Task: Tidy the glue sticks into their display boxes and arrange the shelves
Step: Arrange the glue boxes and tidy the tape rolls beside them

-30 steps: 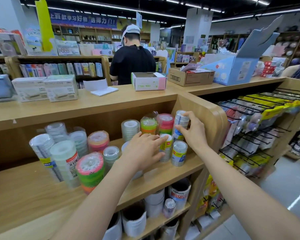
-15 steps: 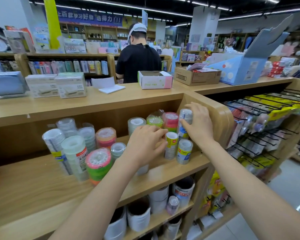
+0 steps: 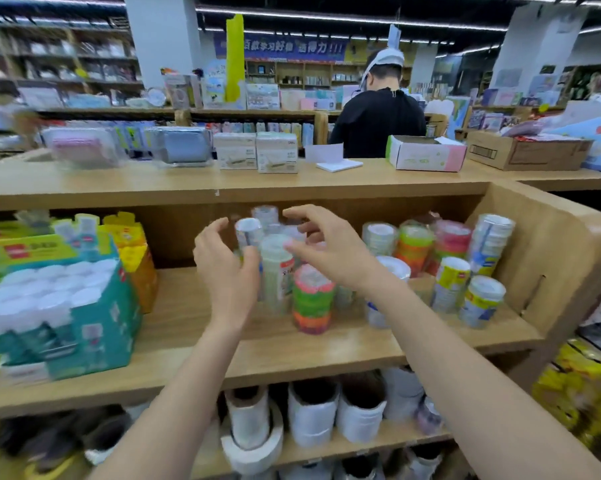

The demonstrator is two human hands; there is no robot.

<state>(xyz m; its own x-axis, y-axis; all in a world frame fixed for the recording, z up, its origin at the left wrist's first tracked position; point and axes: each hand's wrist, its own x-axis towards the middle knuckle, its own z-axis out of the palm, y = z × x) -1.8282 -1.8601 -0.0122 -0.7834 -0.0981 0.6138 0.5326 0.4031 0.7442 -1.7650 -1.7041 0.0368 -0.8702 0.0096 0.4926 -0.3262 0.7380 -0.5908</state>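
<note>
- There is one camera. It sits on the person's head and looks forward and a bit down.
- It is close to a wooden shelf (image 3: 292,355), which fills the near middle of the picture. A lower shelf (image 3: 326,452) shows near the bottom edge.
- The left hand (image 3: 226,275) and the right hand (image 3: 330,251) reach out in the middle. Both arms come in from the bottom edge.
- Past the counter top (image 3: 153,188), far off, you see the back of a person in a black shirt (image 3: 375,123) and more shop shelves (image 3: 285,74).
- The lens is wide, so a lot fits in from left to right. The picture is smeared, most of all on the left.
</note>
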